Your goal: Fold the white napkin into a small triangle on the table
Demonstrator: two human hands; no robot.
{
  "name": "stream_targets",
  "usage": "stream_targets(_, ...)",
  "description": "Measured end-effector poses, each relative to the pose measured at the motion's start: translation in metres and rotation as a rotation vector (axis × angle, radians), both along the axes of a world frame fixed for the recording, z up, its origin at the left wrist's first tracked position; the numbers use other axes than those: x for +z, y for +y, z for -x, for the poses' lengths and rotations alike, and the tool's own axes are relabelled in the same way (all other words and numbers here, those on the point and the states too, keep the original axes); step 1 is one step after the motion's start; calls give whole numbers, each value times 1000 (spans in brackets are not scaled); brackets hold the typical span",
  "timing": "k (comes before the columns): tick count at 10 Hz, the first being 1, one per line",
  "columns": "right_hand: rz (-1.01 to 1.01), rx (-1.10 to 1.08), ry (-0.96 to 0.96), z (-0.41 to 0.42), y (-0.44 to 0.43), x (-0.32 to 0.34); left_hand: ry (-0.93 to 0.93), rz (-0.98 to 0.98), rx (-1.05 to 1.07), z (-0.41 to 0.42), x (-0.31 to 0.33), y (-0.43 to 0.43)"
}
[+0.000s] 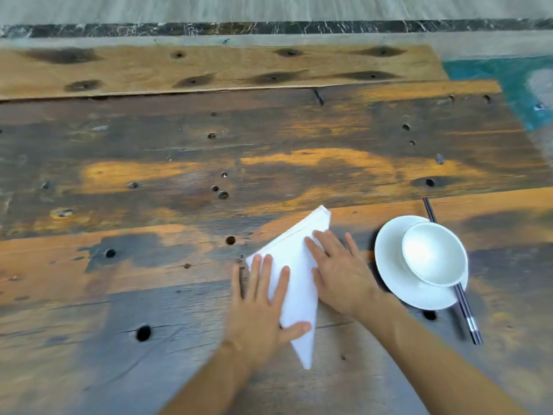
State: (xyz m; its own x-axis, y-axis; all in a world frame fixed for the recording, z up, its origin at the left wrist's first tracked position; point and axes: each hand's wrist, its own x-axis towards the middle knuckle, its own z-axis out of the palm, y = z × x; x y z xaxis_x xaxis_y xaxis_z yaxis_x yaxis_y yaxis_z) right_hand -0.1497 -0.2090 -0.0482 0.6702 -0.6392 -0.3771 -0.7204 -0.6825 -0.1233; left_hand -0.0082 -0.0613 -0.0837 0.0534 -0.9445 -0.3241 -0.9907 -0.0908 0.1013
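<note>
Two flat palms, left hand [259, 308] and right hand [339, 278] pressing white napkin [294, 259], folded narrow triangle, fingers [265, 274] straight, spread.

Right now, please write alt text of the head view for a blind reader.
A left hand and right hand press a triangle-folded white napkin on a worn wooden table. Beside it, a white bowl sits on a plate, with dark chopsticks partly behind.

2 forearms [434, 354] bare to frame edge; left hand [260, 307], right hand [338, 277] bare. Thin band-like line [230, 342] at left wrist, blurred.
</note>
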Motion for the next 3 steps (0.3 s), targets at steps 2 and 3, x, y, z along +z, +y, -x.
stream_targets(2,6,185,94,31,-29,2,157,4,407,129,8,-20)
stream_targets(3,31,186,86,45,-34,4,120,13,469,145,13,-28)
